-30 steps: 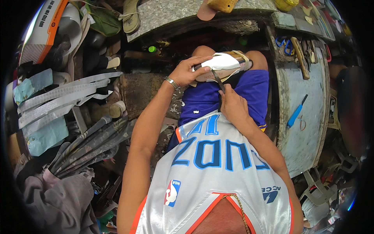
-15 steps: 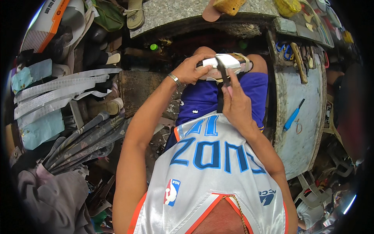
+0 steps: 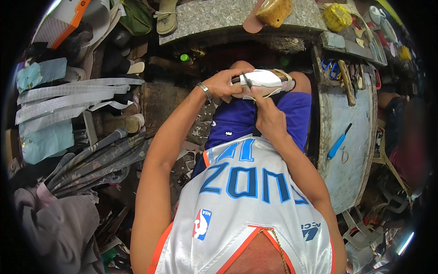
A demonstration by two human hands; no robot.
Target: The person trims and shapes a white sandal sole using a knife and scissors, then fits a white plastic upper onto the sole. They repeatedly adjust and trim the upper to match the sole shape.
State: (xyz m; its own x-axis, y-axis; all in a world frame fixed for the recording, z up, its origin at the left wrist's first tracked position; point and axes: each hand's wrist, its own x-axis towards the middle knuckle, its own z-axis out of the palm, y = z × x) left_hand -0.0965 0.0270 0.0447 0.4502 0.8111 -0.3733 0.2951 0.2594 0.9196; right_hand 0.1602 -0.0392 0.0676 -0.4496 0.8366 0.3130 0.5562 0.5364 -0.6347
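A shoe (image 3: 285, 85) with a white sole-shaped piece (image 3: 264, 78) uppermost and a thin cord or band around it rests across my knees. My left hand (image 3: 224, 84) grips its left end, fingers wrapped round the edge. My right hand (image 3: 272, 119) is closed on a dark flat blade (image 3: 247, 81), probably a knife, whose handle is hidden in the fist. The blade lies against the left part of the white piece, close to my left fingers.
To the right, a pale board (image 3: 349, 123) carries a blue-handled tool (image 3: 337, 145) and a rubber band (image 3: 345, 156). Blue-handled scissors (image 3: 333, 69) hang by a wooden handle (image 3: 348, 84). Ahead, a stone slab (image 3: 210, 20) bears a yellow block (image 3: 274, 12). Folded umbrellas (image 3: 91, 162) lie left.
My right hand and the blade have moved left along the white piece toward my left hand. The blade now slants differently. My view has shifted slightly.
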